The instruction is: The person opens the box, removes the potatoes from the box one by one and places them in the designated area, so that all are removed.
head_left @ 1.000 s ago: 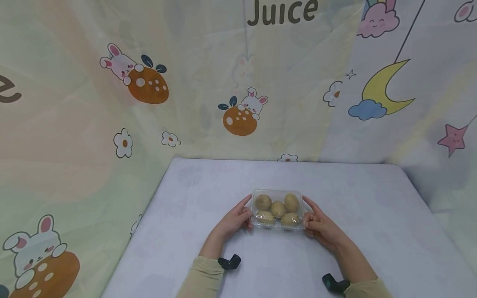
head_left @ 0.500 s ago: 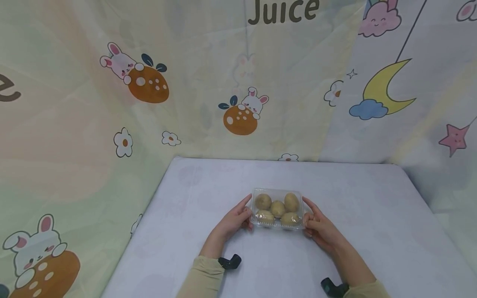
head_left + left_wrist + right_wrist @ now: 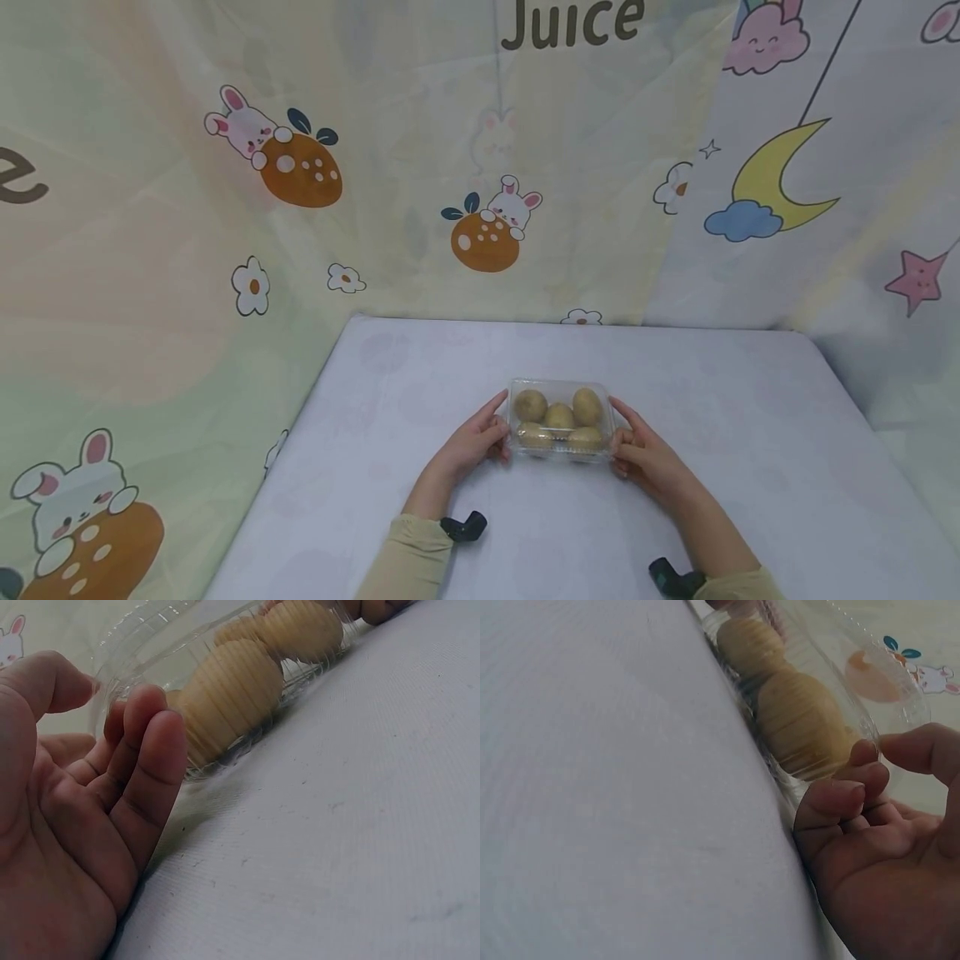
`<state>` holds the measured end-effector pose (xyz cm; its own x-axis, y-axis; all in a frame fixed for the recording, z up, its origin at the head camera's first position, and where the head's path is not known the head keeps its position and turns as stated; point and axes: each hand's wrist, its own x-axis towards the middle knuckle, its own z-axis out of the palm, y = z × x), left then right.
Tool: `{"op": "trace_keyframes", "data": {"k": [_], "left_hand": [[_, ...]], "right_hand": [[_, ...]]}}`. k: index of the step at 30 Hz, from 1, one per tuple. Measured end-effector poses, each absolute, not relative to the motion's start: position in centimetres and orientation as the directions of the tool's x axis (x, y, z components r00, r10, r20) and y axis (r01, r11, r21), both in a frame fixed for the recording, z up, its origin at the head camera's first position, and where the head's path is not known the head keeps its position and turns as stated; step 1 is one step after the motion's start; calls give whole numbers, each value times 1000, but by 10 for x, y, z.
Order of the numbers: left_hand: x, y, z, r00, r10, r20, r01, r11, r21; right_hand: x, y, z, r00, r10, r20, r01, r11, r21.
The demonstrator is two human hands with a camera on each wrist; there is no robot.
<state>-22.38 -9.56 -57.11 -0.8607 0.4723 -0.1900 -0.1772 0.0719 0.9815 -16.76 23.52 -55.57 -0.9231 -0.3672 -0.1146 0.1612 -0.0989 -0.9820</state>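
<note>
A clear plastic clamshell box point(image 3: 553, 386) sits on the white-covered table, holding several yellowish-brown, potato-like pieces point(image 3: 530, 406). My left hand point(image 3: 468, 446) is at its left side, the index finger reaching along the back left corner. In the left wrist view, the thumb and curled fingers point(image 3: 159, 750) pinch near the box's edge. On the opposite side, my right hand point(image 3: 651, 462) mirrors this, index finger stretched toward the back right corner. Its thumb and fingers point(image 3: 832, 799) meet at the rim in the right wrist view. Parts of the box's ends are hidden behind the fingers.
The white tablecloth point(image 3: 420, 358) surrounds the box. Behind and beside the table hangs a patterned curtain point(image 3: 405, 167) with rabbits, flowers and a moon. Black wrist devices point(image 3: 465, 527) are worn on both arms.
A bright streak now crosses the box's lid nearer its front, where the ridged front edge looked lower before. Whether the lid lifted I cannot tell. Both hands stay almost in place.
</note>
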Motion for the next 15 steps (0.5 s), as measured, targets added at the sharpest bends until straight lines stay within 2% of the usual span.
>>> {"op": "trace_keyframes", "data": {"k": [4,7,11,15], "left_hand": [[-224,-96,-571,-858,475,-193,-180,73,981],[-224,-95,-571,-857,477,-192,-179,73,981],[-224,-95,-572,-856,481,-189,-176,72,982],[-224,-95,-572,-858,477,-192,-179,73,981]], "right_hand": [[-172,241,-554,-939,-318,-133,104,107,-989],[-174,246,-549,-962,-255,-96,21,282,-959],[-179,254,-544,-978,-205,27,-126,488,-864],[-183,261,-543,-958,-249,144,-266,577,-772]]}}
